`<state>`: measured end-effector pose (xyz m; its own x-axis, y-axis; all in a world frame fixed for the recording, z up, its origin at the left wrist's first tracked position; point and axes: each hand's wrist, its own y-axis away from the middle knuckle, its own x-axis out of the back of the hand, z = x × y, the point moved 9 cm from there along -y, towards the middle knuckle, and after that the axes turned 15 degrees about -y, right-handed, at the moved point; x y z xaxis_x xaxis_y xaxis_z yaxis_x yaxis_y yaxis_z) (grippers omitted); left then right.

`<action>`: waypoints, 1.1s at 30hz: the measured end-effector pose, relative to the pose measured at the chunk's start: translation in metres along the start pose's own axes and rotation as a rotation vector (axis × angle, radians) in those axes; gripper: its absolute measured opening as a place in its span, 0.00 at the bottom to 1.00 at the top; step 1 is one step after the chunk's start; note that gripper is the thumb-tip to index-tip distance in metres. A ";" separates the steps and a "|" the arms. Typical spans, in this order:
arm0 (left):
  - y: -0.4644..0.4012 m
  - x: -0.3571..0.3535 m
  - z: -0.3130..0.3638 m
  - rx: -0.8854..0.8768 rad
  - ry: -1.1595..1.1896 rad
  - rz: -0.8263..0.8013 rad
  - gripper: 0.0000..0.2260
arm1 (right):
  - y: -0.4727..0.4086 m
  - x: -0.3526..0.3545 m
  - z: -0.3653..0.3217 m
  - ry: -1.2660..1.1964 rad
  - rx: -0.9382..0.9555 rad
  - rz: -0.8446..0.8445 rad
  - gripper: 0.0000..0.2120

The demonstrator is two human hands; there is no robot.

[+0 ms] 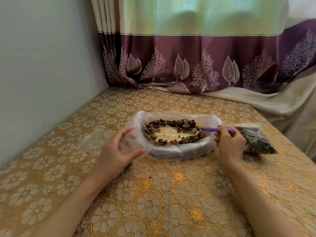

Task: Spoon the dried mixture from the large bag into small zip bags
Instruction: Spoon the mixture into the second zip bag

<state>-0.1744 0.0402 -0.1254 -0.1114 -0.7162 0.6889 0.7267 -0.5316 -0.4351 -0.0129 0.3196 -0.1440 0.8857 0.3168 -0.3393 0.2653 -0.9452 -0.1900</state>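
Observation:
The large clear bag [179,151] lies open with its rim rolled down in the middle of the table. A ring of brown dried mixture [172,124] sits inside it. My left hand [118,151] pinches the bag's left rim between thumb and fingers. My right hand [229,142] grips a purple-handled spoon [212,129], whose bowl reaches into the mixture at the bag's right side. A filled small zip bag [256,142] lies just right of my right hand. An empty small zip bag [92,139] lies flat to the left of the large bag.
A gold floral cloth covers the table [162,194]. A grey wall [42,65] borders the left edge. A purple and green curtain [196,62] hangs along the back, with cream fabric [273,106] draped at the back right.

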 end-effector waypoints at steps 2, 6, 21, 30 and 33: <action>-0.001 0.004 0.000 0.001 -0.022 0.037 0.35 | 0.000 -0.001 0.000 -0.031 -0.004 -0.001 0.10; -0.002 0.006 -0.004 0.028 0.009 0.044 0.34 | 0.003 -0.007 -0.004 -0.113 0.000 -0.036 0.12; -0.004 0.009 -0.010 0.076 0.142 0.117 0.30 | 0.060 -0.077 -0.043 -0.366 -0.049 -0.470 0.08; -0.004 0.015 -0.010 0.101 0.281 0.156 0.27 | 0.099 -0.108 -0.054 -0.206 0.028 -0.864 0.06; -0.003 0.019 -0.011 0.112 0.289 0.188 0.27 | 0.093 -0.106 -0.054 -0.236 0.006 -0.857 0.06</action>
<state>-0.1862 0.0232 -0.1170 -0.1443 -0.9036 0.4034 0.8210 -0.3369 -0.4610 -0.0620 0.1942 -0.0758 0.2817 0.9239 -0.2588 0.7989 -0.3753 -0.4700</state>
